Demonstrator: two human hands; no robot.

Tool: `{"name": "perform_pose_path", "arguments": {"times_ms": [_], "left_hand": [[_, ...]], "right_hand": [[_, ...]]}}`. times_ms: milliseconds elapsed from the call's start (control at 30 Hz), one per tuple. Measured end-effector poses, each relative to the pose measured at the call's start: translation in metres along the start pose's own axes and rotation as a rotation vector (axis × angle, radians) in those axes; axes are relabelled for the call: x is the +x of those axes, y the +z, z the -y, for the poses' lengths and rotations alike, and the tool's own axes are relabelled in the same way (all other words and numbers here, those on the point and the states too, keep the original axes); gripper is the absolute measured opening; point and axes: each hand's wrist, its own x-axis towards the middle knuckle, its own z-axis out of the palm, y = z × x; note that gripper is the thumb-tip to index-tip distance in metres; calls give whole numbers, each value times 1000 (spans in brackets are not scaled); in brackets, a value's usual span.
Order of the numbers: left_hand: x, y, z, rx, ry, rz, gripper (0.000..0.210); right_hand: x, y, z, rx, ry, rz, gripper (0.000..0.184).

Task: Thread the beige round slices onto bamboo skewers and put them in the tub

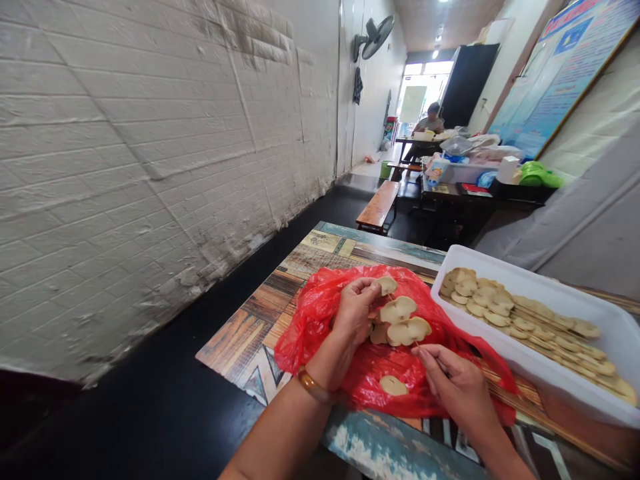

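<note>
Left hand (353,310): extended from lower left over the red plastic bag (320,313), forearm slanting up and rightward, back of the hand towards the camera. Thumb and forefinger pinch a pale, round-edged food slice (387,286) near the far part of the bag. An amber-coloured bangle (313,385) encircles the wrist.

Right hand (457,380): enters from lower right, lower and nearer than the left, pointing up and leftward. Thumb and forefinger close on a thin skewer stick (417,345), just beside the cluster of lobed slices (409,331) between the two hands. Whether the stick passes through every slice of the cluster cannot be determined.

One loose slice (393,385) lies on the bag below the cluster. Immediately right, a white plastic tub (520,281) contains skewered slices (485,297) in overlapping rows. Bag and tub rest on a table (240,333) with a patchwork wood-plank print.

Markings: the tabletop print includes part of a large pale character resembling a "Z". The blue wall poster (570,80) carries a red heading and lines of text, illegible at this angle. A cup (437,171) on the farther table bears a cartoon print; no brand is legible.
</note>
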Motion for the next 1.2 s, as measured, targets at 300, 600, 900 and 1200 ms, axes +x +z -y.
{"name": "perform_pose_path", "arguments": {"times_ms": [300, 600, 900, 1200], "left_hand": [[3, -2, -1, 5, 16, -60, 29], [5, -4, -1, -77, -29, -56, 27], [3, -3, -4, -105, -57, -74, 26], [2, -2, -4, -107, -96, -47, 25]], "right_hand": [[-1, -2, 1, -38, -42, 5, 34], [1, -3, -3, -56, -48, 17, 34], [1, -3, -5, -17, -37, 28, 36], [3, -2, -7, -48, -53, -10, 35]]}}
